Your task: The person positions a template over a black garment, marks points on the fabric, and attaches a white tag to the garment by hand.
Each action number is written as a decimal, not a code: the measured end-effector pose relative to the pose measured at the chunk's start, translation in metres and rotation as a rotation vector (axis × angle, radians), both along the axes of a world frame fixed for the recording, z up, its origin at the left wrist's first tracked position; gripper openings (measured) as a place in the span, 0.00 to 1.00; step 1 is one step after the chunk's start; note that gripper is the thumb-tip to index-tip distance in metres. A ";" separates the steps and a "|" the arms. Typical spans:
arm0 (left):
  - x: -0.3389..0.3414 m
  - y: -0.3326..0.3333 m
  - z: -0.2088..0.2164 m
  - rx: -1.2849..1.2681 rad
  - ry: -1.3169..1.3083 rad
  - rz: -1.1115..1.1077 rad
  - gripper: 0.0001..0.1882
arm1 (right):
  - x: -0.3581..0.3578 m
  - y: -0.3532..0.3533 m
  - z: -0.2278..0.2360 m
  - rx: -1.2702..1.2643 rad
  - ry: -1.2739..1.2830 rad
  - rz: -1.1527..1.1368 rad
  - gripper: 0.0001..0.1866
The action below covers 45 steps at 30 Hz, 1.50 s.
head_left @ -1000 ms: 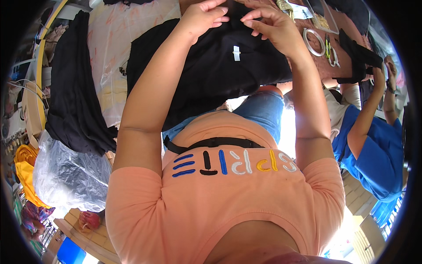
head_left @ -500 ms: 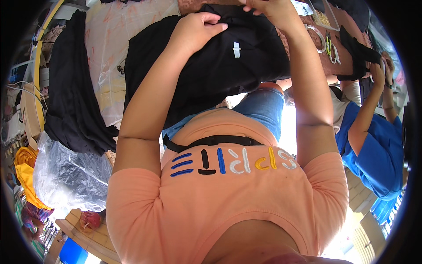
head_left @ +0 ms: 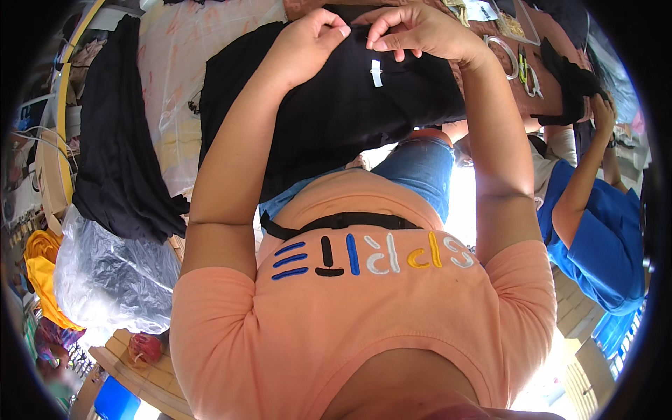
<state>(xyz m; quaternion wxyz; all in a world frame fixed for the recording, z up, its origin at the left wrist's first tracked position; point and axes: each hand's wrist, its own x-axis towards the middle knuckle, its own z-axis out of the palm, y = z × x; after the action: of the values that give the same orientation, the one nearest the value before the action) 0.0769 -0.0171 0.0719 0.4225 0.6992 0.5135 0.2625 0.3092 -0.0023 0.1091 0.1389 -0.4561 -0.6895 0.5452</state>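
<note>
At twelve o'clock, a bare left hand (head_left: 306, 47) and right hand (head_left: 422, 32) are curling over spread black cloth (head_left: 318, 115); whether either grip is grasping anything is unclear.

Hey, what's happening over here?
A person in a peach shirt has both hands over a black cloth with a small white tag. The left hand is at the far part of the black cloth; the right hand is above it, thumb and forefinger close together. Whether either grips anything is hard to tell. A yellow-handled tool lies to the right, near another person in blue.
</note>
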 end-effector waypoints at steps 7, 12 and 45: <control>-0.008 0.007 -0.027 0.055 -0.250 0.059 0.12 | 0.006 0.004 -0.005 0.099 0.042 -0.041 0.07; 0.004 -0.026 -0.012 -0.087 -0.568 -0.277 0.07 | 0.003 0.002 -0.008 0.149 0.133 -0.187 0.05; 0.022 -0.051 -0.004 -0.013 -0.201 -0.033 0.09 | -0.047 0.068 -0.019 0.089 -0.413 0.712 0.13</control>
<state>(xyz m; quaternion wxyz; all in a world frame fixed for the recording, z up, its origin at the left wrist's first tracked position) 0.0988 -0.0676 0.0684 0.4808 0.6747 0.4588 0.3210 0.2626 0.0655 0.0903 -0.1800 -0.2826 -0.8404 0.4260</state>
